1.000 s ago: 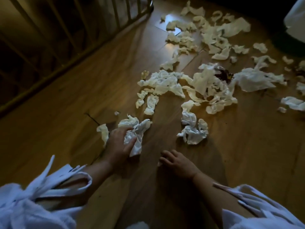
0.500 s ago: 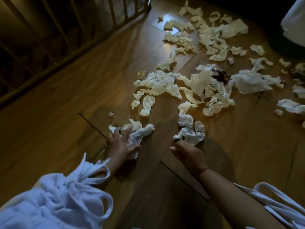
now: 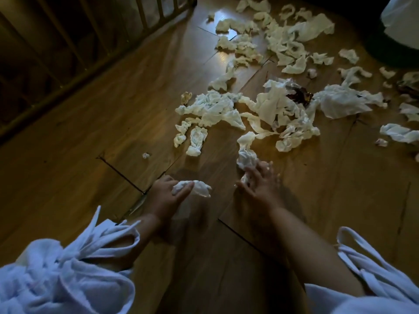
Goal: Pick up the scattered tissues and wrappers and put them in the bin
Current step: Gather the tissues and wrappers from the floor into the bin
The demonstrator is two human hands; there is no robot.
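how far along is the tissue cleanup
Early. Done: nothing visibly binned yet. In hand: the left hand grips a tissue wad, and the right hand grips a crumpled tissue. Left: nearly everything, namely the middle heap of tissues, the far heap, the dark wrapper and the loose scraps at the right edge.

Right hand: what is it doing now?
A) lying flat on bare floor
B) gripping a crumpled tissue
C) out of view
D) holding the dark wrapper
B: the right hand grips a crumpled tissue on the floor; the dark wrapper lies untouched farther away.
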